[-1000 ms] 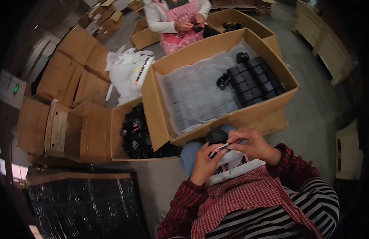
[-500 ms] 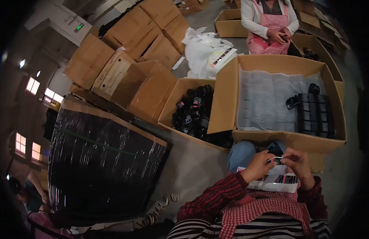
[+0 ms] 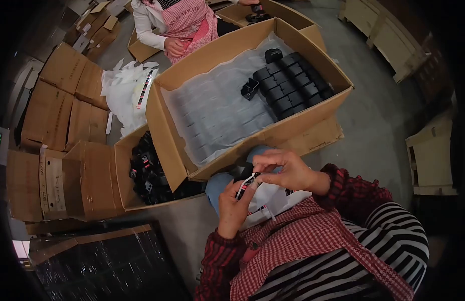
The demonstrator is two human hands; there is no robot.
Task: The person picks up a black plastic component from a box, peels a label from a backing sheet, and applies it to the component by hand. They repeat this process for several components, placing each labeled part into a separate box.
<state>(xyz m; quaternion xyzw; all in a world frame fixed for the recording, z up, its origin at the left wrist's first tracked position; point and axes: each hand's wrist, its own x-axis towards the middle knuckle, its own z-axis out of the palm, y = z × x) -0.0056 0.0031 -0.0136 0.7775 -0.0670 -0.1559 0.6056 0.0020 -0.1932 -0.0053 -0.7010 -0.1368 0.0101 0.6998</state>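
Over my lap, my left hand (image 3: 234, 208) is closed round a small black plastic part (image 3: 241, 172). A curved label strip (image 3: 248, 184), black and red with a white edge, runs along that part, under my left thumb. My right hand (image 3: 287, 172) pinches the strip's upper end between thumb and fingers. White label sheet (image 3: 276, 199) lies across my lap below both hands, partly covered by them. Just beyond my knees stands a large open carton (image 3: 265, 134), with black parts (image 3: 292, 85) in rows on its right side and two loose ones beside them.
Translucent sheeting (image 3: 212, 105) covers the carton's left side. A lower box of jumbled black parts (image 3: 147, 173) stands at left, behind it white plastic bags (image 3: 127, 93). Across the carton sits a person in a checked apron (image 3: 190, 22), one hand at another box. A black wrapped stack (image 3: 107, 266) is lower left.
My view has swung to the right, so the cartons appear further left. My right hand now sits higher, at the strip's upper end. The other person's hands have moved apart.
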